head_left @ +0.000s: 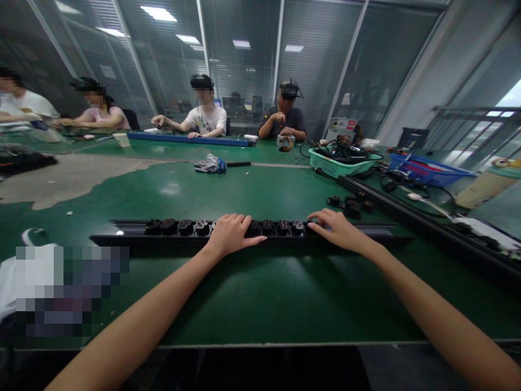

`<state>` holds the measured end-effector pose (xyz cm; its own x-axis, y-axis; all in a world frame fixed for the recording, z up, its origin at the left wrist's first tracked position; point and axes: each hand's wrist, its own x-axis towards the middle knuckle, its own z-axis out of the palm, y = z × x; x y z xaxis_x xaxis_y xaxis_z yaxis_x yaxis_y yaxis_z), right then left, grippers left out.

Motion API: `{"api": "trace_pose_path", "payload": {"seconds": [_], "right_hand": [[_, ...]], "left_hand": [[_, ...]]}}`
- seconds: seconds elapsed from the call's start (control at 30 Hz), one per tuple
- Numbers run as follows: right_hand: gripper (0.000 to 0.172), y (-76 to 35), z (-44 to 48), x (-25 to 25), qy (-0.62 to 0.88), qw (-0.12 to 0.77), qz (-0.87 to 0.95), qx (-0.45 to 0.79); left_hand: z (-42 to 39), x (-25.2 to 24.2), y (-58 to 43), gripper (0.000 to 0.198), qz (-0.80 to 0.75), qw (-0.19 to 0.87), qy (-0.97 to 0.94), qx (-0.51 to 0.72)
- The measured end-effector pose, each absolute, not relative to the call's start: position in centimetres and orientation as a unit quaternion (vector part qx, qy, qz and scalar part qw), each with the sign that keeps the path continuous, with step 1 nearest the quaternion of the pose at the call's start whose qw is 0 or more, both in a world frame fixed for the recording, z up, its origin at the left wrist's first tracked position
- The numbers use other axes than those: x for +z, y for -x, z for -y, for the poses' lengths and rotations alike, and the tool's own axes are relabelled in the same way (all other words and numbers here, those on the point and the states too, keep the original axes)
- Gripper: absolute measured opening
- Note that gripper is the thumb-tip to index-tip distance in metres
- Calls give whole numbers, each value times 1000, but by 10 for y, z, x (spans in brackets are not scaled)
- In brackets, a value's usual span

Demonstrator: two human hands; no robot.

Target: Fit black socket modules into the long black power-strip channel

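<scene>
A long black rail lies crosswise on the green table, with a row of black socket modules seated in its channel. My left hand is laid over the middle of the rail, fingers curled over the far side and thumb stretched along the near edge. It hides some of the modules. At the row's right end, my right hand has its thumb and fingertips drawn close together at the last module. How much of that module the fingers grip is partly hidden.
Loose black modules lie beyond the rail. On the right are a green basket of cables, a blue basket and another long black rail. A glove lies mid-table. Several co-workers sit across the table.
</scene>
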<state>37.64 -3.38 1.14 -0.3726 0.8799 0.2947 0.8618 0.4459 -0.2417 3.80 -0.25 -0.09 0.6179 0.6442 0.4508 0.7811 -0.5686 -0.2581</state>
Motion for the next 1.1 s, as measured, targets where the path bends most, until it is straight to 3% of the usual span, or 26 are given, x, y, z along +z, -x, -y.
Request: {"api": "trace_pose_path", "payload": {"seconds": [0.37,1.1], "right_hand": [[30,-364,39,-3,553,249,789,102],[29,-375,45,-9,564,271,779,50]], "left_hand": [[2,-1,-38,67,410,219,872,-151],[3,-2,-40,67,417,206,872,-154]]}}
